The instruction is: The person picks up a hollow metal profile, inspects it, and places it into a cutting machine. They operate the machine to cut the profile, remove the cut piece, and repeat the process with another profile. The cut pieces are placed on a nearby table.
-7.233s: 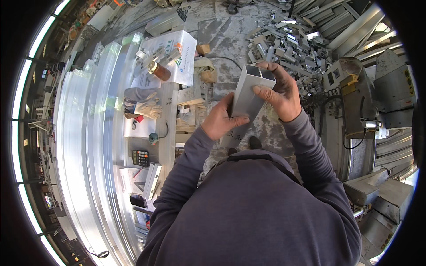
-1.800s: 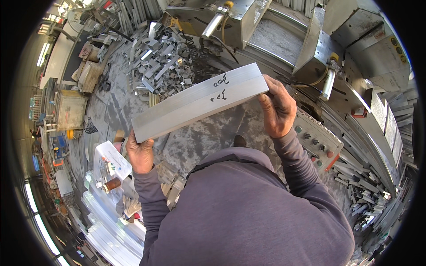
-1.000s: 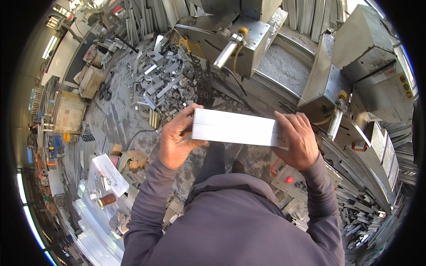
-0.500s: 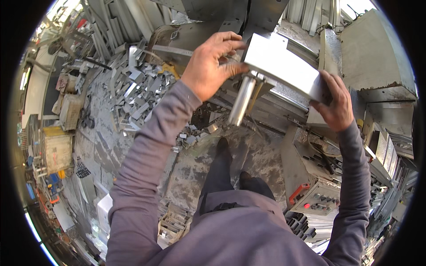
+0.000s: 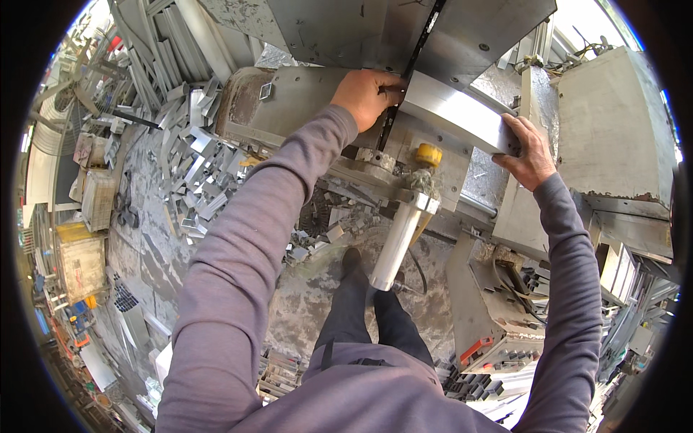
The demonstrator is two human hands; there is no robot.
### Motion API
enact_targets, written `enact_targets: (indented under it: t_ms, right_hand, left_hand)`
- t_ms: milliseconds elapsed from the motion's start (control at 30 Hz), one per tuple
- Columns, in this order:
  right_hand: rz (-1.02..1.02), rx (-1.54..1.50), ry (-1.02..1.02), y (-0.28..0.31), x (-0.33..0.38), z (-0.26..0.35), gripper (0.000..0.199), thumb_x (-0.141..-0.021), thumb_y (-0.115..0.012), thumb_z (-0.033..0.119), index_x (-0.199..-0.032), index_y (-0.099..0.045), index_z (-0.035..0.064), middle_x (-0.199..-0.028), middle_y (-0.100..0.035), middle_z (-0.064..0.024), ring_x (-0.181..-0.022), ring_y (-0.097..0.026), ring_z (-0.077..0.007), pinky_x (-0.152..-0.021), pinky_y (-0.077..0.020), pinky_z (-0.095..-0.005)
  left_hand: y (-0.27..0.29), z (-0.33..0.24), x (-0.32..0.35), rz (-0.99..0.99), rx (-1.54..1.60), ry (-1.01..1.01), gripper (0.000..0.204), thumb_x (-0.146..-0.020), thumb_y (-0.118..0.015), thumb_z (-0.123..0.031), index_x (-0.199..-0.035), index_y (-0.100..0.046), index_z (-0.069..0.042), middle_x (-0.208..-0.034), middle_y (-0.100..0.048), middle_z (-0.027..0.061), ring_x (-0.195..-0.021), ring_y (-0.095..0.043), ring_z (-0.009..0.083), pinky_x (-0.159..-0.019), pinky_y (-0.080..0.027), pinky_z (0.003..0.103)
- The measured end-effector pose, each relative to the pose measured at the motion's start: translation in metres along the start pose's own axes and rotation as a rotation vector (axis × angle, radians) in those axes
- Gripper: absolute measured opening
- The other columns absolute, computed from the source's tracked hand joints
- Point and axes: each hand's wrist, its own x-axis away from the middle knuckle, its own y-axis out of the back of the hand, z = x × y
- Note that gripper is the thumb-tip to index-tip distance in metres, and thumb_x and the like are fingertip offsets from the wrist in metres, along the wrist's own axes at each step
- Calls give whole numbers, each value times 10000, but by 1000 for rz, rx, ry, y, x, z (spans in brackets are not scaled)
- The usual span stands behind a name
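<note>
Clock face read on the head view, 12 o'clock at the top edge. Left arm reaches up from 7 o'clock, elbow lightly bent, sleeve wrinkled; left hand [image 5: 364, 97] sits at 12 o'clock, back of hand up, fingers partly curled. Its fingertips are at or just beside the near end of the metal bar [image 5: 458, 112]; contact and grip cannot be told. Right forearm rises from 5 o'clock; right hand [image 5: 528, 151], just past 2 o'clock, is closed around the bar's other end, fingers over the top, thumb on the near side.

Bar position: between the hands, toward 3–4 o'clock from the left, toward 10 o'clock from the right. It is straight-edged, box-shaped, smooth and silvery, with a bright sheen on its upper face. It lies over the machine's metal surface [image 5: 426, 138]; full contact beneath is hidden. A dark narrow slot [image 5: 388, 128] runs just beside its left end, roughly 1 to 7 o'clock.

Other materials: polished round cylinder [image 5: 399, 238], toward 4 o'clock, with a yellow cap [image 5: 428, 154] near its upper end; heap of angular metal offcuts [image 5: 195, 166], 9–10 o'clock; grey, blotched floor [image 5: 296, 317], 6–7 o'clock
</note>
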Motion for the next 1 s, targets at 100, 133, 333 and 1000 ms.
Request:
enact_targets:
  t_ms: [100, 133, 333, 1000]
  right_hand:
    - [22, -28, -11, -9, -11, -7, 809, -751, -915, 170, -1471, -593, -10, -1309, -652, -185, -1237, -656, -385, -1082, -540, -449]
    - [21, -35, -13, -12, -13, -8, 813, -749, -916, 167, -1472, -593, -11, -1307, -652, -185, -1236, -655, -386, -1083, -540, -449]
    - [4, 15, -20, -19, -17, -12, 822, -738, -922, 159, -1472, -590, -4, -1288, -653, -189, -1224, -652, -388, -1068, -540, -457]
    - [-34, 2, -25, -22, -25, -10, 831, -724, -918, 110, -1481, -583, 38, -1220, -641, -172, -1187, -631, -388, -1041, -522, -470]
  left_hand:
    - [-5, 11, -8, -32, -59, -9, 265, -953, -791, -160, -1210, -820, -103, -1177, -804, 153, -1041, -775, 324, -937, -594, 383]
    - [-8, 14, -10, -49, -102, -33, 254, -956, -785, -146, -1201, -818, -87, -1174, -804, 158, -1035, -777, 328, -932, -596, 384]
    - [-22, 30, -18, -167, -270, -138, 162, -905, -807, -225, -1055, -846, -179, -1018, -766, 80, -999, -722, 349, -872, -579, 472]
    - [-30, 38, -27, -279, -309, -204, 124, -868, -788, -129, -984, -832, -138, -902, -705, 68, -918, -694, 319, -795, -569, 451]
